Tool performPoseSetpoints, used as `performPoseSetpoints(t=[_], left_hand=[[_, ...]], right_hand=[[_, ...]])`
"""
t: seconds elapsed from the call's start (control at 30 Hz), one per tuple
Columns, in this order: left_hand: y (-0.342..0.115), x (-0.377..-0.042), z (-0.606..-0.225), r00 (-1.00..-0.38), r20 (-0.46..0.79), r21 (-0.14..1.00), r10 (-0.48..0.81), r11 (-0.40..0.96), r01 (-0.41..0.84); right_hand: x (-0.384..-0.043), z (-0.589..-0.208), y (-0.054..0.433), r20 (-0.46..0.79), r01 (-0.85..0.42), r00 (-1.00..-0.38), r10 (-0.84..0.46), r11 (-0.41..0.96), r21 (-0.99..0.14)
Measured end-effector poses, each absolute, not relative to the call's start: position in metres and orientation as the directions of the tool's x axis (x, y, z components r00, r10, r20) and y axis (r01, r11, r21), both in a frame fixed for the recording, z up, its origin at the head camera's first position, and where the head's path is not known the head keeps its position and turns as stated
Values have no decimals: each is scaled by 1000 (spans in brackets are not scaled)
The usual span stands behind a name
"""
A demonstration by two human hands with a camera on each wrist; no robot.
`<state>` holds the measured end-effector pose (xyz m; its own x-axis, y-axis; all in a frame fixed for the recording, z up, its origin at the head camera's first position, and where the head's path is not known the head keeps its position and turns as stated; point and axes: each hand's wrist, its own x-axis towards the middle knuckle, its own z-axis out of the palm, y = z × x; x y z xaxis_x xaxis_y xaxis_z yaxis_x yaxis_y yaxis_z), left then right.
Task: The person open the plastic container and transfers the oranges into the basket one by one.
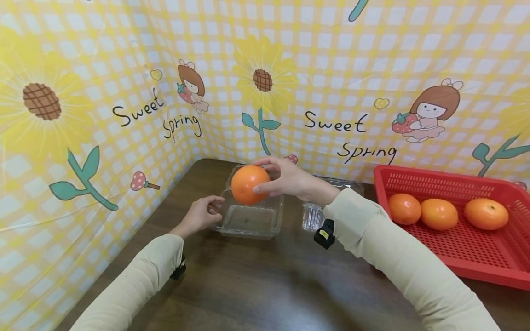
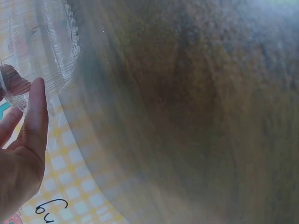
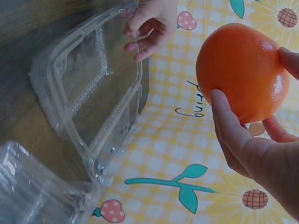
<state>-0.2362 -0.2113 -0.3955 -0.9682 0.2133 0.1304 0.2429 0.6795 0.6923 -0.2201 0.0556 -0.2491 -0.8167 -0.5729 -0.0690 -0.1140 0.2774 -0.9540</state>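
Note:
My right hand [image 1: 285,177] holds a round orange [image 1: 250,185] between thumb and fingers, above a clear plastic container [image 1: 248,230]. In the right wrist view the same orange [image 3: 240,72] has fingertips on both sides and is well apart from the container [image 3: 70,130]. My left hand [image 1: 200,216] is at the container's left rim, its fingers loosely bent. From the left wrist, one finger [image 2: 36,112] of that hand stands fairly straight against the clear plastic [image 2: 51,42], and another fingertip shows through it. The container has its lid part folded back toward the wall.
At the right stands a red perforated basket [image 1: 451,264] with 3 oranges [image 1: 439,214] in it. More clear plastic packaging [image 1: 312,216] lies under my right forearm. A yellow checked cloth [image 1: 331,82] lines the walls behind and left of the brown table [image 1: 248,285].

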Motion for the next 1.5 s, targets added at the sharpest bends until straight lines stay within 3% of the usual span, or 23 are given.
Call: performPoseSetpoints(t=[0.6,0.93,1.3,1.5], left_hand=[[-210,-234,-393,-965,134,682,227,685,256],[-211,-233,-396,-962,141,690,232,674,263],[-210,-232,-394,-962,148,679,228,684,266],[-210,-232,-393,-962,150,676,227,687,267]], right_hand=[[-220,-230,109,27,-160,-827,-562,189,-969],[-225,-226,159,49,-206,-835,-548,228,-952],[-217,-223,229,101,-257,-913,-394,368,-894],[-212,-231,258,77,-212,-935,-347,371,-904]])
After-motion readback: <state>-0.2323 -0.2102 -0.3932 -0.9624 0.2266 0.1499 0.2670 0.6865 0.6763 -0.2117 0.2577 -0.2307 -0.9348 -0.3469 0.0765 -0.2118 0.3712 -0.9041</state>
